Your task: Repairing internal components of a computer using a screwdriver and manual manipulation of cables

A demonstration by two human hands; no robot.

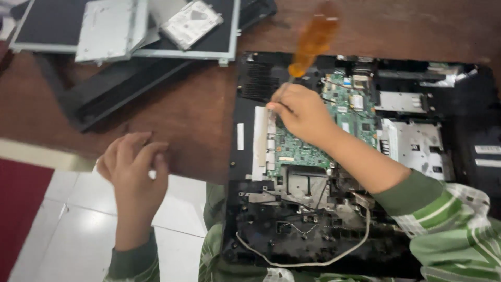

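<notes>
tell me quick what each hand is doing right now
Left hand: curled loosely at the wooden table edge; whether it holds something cannot be told.
Right hand: closed on the orange-handled screwdriver, over the opened laptop's green circuit board.

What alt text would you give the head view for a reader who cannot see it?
The right hand holds a screwdriver with an orange handle over the green circuit board of an opened laptop on a brown table. The left hand rests curled at the table's edge. A hard drive and flat panels lie farther back.
</notes>
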